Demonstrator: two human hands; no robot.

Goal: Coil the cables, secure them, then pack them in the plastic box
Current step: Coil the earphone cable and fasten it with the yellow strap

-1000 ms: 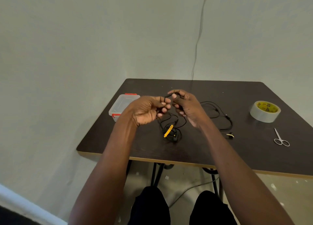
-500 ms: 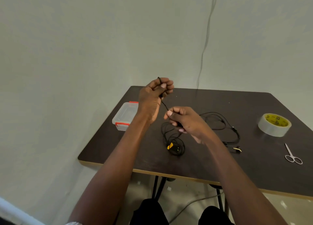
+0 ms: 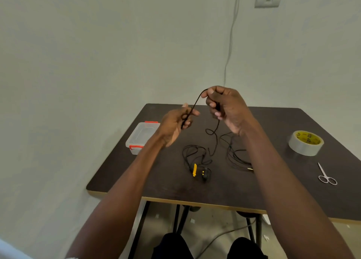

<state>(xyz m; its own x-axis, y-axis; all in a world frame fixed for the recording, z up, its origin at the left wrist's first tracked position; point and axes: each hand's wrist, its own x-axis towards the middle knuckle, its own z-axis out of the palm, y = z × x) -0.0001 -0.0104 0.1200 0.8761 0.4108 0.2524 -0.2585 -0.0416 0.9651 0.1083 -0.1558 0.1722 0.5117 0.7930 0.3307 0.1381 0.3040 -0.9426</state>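
1. The task was at an early stage, judging by the table (image 3: 273, 190): no cable was coiled or secured, and the plastic box (image 3: 141, 137) at the table's left edge looked empty.
2. One black cable (image 3: 197, 99) was raised above the table between both hands, its tail hanging to the loose tangle (image 3: 197, 159) with yellow parts at the table's middle. A second loose cable (image 3: 234, 157) lay right of that tangle.
3. The left hand (image 3: 175, 124) held the cable in loosely curled fingers, palm turned inward.
4. The right hand (image 3: 226, 108), higher, pinched the cable between thumb and curled fingers.
5. The tape roll (image 3: 305, 142) and scissors (image 3: 326, 175) lay untouched near the table's right edge.
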